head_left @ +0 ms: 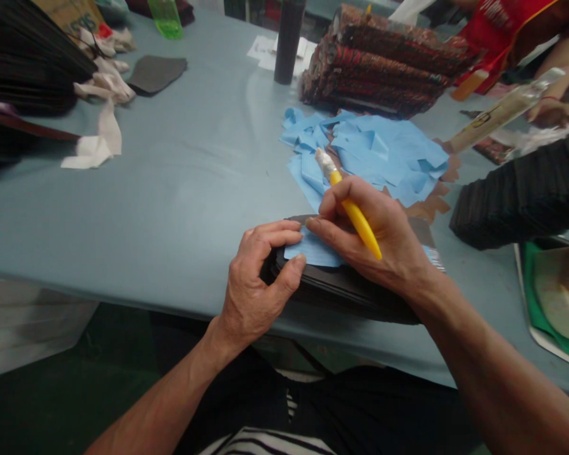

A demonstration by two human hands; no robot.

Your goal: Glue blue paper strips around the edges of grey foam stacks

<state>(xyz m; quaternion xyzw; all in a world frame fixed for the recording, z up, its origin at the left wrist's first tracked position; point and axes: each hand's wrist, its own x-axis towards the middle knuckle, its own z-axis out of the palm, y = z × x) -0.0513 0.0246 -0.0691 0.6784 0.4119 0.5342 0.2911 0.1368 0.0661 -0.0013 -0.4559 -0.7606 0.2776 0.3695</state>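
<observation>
My right hand [374, 227] holds a yellow-handled brush [360, 224] between thumb and fingers. Its whitish bristle end points up and away from me. The tips of that hand also touch a light blue sheet piece [317, 248], which lies on a stack of thin black pieces [360, 294] at the table's near edge. Around the stack's left end my left hand [265, 272] is closed, thumb in front and fingers on top, gripping the blue piece against it. More crumpled blue pieces [389, 151] lie just beyond, over brown scraps.
A pile of dark red-brown rolls [374, 69] and a dark cylinder [289, 41] stand at the back. On the right are a black stack [521, 183], a clear bottle [507, 107] and a green-lined tray [531, 297]. White scraps [99, 136] lie left. Another person's hand [554, 112] is far right.
</observation>
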